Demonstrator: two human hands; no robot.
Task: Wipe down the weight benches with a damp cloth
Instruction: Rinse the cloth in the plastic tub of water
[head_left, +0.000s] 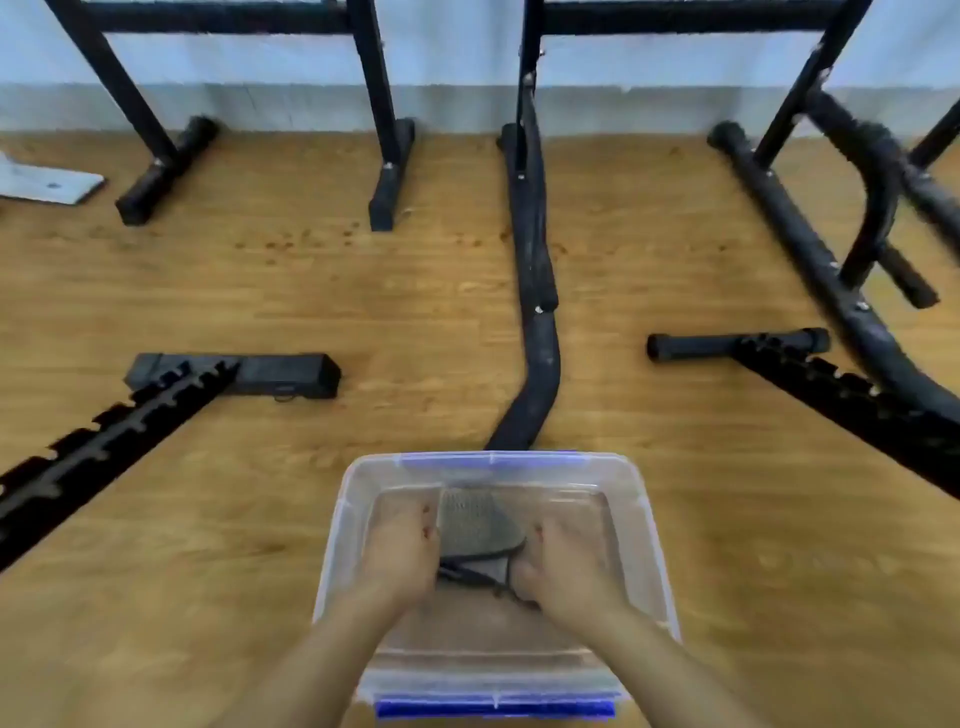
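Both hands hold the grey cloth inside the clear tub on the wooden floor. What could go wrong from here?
1. If the grey cloth, gripped by the left hand and the right hand, is lifted without wringing, it may drip on the wooden floor and leave it slippery.
2. The clear tub stands close to a black frame tube; pushed forward, it could knock against the tube and spill whatever water it holds.

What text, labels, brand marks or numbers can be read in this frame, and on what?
None readable. The clear plastic bin, its blue latch, the grey cloth, the black bench frames and the white plate on the floor show no legible marks; small print would be lost to blur.
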